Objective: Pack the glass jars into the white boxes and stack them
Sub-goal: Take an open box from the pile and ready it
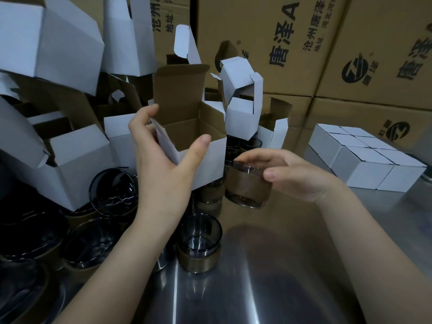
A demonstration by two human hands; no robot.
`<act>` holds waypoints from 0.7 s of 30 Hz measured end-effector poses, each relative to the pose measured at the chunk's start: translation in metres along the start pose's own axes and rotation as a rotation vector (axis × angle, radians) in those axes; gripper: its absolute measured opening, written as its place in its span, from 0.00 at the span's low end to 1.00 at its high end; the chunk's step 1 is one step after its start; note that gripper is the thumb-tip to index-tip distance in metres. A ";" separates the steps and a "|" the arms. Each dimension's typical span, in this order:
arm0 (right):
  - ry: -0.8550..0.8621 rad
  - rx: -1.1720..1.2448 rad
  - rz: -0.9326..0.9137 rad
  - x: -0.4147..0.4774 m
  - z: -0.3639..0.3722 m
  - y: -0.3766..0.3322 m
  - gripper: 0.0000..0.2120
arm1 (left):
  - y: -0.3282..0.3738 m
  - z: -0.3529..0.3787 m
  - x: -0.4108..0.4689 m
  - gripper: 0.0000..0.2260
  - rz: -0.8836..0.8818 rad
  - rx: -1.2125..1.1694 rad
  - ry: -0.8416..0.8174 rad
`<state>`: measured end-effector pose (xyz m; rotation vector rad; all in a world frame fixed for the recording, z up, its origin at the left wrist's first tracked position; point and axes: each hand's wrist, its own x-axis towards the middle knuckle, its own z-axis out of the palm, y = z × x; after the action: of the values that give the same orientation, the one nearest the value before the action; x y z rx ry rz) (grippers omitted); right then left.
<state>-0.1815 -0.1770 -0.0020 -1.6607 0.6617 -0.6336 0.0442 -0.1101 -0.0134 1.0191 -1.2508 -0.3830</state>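
Note:
My left hand (161, 160) grips an open white box (210, 164) by its near corner, thumb on the front wall and fingers round the left side, lid flap standing up. Just right of the box, my right hand (297, 174) holds a smoky glass jar (247, 188) with a brown paper band, gripping it near the rim a little above the metal table (292, 265). Another banded jar (198, 244) stands upright near my left forearm. A block of several closed white boxes (364, 160) lies packed together at the right.
Several empty open white boxes (58, 54) are piled at the left and behind. More dark glass jars (112, 190) crowd the lower left. Large brown cartons (304, 43) with printed characters wall off the back.

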 end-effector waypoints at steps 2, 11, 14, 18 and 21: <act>-0.031 0.059 -0.042 0.000 -0.002 -0.001 0.30 | -0.001 0.000 0.000 0.32 -0.009 0.017 -0.014; -0.047 0.351 -0.348 -0.001 0.001 -0.016 0.31 | 0.001 0.002 -0.003 0.33 -0.027 0.027 -0.091; 0.022 0.353 -0.468 -0.001 0.008 -0.024 0.33 | 0.002 0.004 -0.004 0.33 -0.003 0.070 -0.124; 0.220 0.246 -0.560 -0.002 0.023 -0.031 0.30 | 0.002 0.005 -0.005 0.35 0.022 0.091 -0.155; 0.357 0.104 -0.593 -0.003 0.033 -0.035 0.30 | 0.004 0.006 -0.007 0.36 0.034 0.095 -0.172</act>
<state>-0.1570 -0.1477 0.0262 -1.6611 0.3649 -1.3888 0.0351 -0.1058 -0.0143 1.0613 -1.4506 -0.3939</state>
